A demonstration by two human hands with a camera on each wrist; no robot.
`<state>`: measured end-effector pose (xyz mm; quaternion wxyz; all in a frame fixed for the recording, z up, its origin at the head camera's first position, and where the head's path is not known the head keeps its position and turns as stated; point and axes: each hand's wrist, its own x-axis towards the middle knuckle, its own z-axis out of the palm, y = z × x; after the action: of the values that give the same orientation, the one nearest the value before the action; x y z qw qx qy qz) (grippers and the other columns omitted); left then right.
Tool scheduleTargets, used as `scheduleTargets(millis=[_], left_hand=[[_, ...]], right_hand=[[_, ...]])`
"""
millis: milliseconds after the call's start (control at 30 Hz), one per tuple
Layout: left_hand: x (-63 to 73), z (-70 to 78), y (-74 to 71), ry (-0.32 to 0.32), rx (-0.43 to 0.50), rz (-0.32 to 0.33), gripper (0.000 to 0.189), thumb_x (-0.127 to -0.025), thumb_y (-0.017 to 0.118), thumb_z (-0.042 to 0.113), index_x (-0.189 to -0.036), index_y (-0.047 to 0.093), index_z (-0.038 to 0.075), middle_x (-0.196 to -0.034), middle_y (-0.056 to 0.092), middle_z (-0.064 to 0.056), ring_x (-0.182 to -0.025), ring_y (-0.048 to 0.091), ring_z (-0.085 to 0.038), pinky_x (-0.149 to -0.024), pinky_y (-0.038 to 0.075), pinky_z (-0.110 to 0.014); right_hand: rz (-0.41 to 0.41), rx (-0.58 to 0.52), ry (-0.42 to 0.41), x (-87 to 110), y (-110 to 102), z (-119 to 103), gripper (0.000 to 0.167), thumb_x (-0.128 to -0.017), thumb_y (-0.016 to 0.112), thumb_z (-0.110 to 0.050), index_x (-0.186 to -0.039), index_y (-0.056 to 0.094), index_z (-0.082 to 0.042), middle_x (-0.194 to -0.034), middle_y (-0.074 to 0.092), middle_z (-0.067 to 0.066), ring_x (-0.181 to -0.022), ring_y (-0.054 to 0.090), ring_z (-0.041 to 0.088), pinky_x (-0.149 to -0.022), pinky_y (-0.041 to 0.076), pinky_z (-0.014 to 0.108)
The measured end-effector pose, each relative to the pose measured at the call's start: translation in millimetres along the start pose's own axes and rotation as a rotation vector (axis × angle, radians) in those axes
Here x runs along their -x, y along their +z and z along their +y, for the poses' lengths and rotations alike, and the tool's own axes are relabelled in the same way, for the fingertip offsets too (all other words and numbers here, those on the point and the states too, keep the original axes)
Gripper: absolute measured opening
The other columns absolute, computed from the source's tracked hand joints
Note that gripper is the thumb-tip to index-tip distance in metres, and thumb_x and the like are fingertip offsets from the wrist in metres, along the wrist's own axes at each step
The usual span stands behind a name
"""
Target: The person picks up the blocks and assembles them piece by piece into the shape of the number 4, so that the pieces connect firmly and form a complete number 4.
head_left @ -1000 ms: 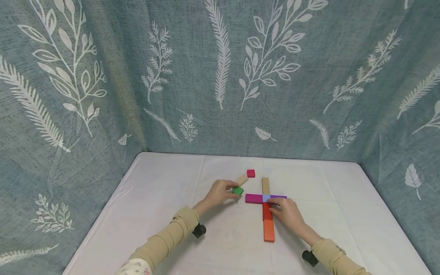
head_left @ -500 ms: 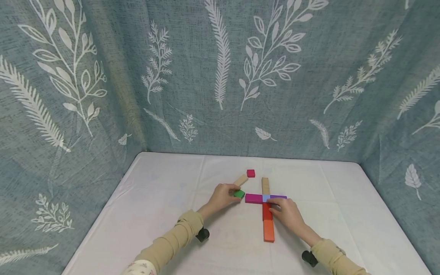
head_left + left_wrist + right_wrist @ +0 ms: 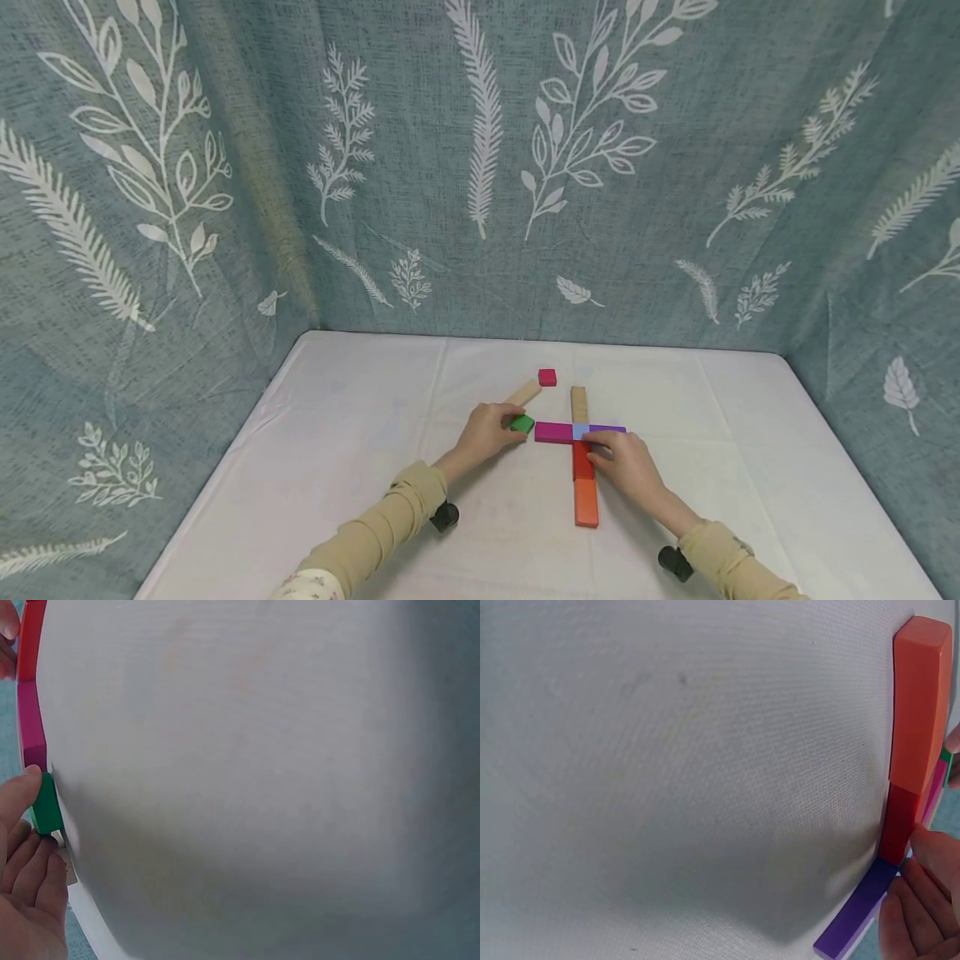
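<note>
My left hand (image 3: 483,435) pinches a green block (image 3: 523,424) between thumb and fingers, just left of a magenta block (image 3: 553,432). In the left wrist view, the green block (image 3: 46,806) sits right at the magenta block's end. My right hand (image 3: 632,472) touches the middle of a cross of blocks on the table. Its thumb is at the red block (image 3: 582,463), its other fingers beside the purple block (image 3: 859,909) and the light blue block (image 3: 580,431). An orange block (image 3: 917,712) extends the red one toward me; a plain wooden block (image 3: 578,403) forms the far arm.
Behind the left hand a loose wooden block (image 3: 527,392) lies slanted. Farther back is a small crimson block (image 3: 547,377). A white cloth covers the table (image 3: 375,375), and a blue-grey leaf-patterned curtain (image 3: 420,167) surrounds its back and sides.
My left hand has carried the green block slightly right and toward me, up to the magenta block's left end, leaving the slanted wooden block behind. The right hand keeps its place.
</note>
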<state>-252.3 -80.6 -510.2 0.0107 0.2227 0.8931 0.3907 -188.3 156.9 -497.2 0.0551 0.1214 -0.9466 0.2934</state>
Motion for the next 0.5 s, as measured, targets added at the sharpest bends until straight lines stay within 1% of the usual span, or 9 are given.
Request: scheduleTargets(millis=[500], left_hand=[[1.1,1.3,1.0,0.011,-0.055,0.001,0.037,-0.078,0.077,0.014,-0.111,0.068,0.001,-0.111,0.070,-0.012,-0.103,0.065,-0.022,-0.090,0.051,-0.037]], right_hand=[[-0.007,-0.006,0.015,1.4,-0.5,-2.0,0.032,-0.076,0.075,-0.001,-0.108,0.070,-0.001,-0.105,0.072,0.013,-0.099,0.067,0.028,-0.084,0.055,0.040]])
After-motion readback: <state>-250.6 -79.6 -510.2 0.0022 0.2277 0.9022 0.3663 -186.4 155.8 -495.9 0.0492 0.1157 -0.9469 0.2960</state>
